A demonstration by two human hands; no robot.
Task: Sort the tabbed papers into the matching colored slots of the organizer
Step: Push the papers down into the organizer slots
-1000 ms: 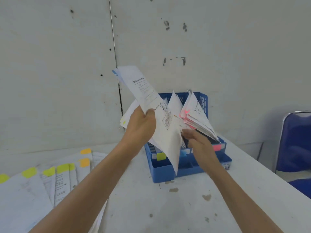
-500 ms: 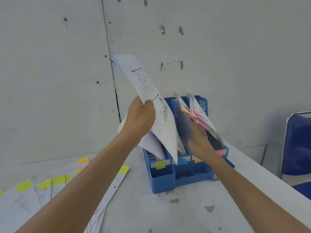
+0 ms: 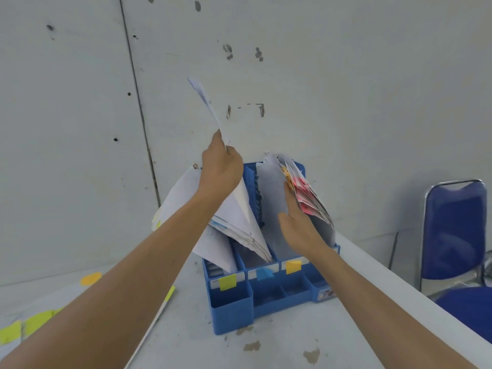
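The white table (image 3: 292,350) stretched beneath both forearms, and a blue chair (image 3: 452,230) stood well beyond the outer side of the right fingers. The blue organizer (image 3: 231,315) sat directly below the fingers of both hands. Loose yellow-tabbed papers (image 3: 37,322) lay on the table, far to the outer side of the left fingers. A white sheet (image 3: 239,206) rose edge-on above the left fingers and slanted down below them into the organizer. The left hand (image 3: 221,169) gripped it, fingers curled against the thumb. The right hand (image 3: 298,227), fingers straight, pressed against a stack of orange- and pink-tabbed papers (image 3: 306,195). A blue label (image 3: 263,274) lay below, between the two hands' fingers.
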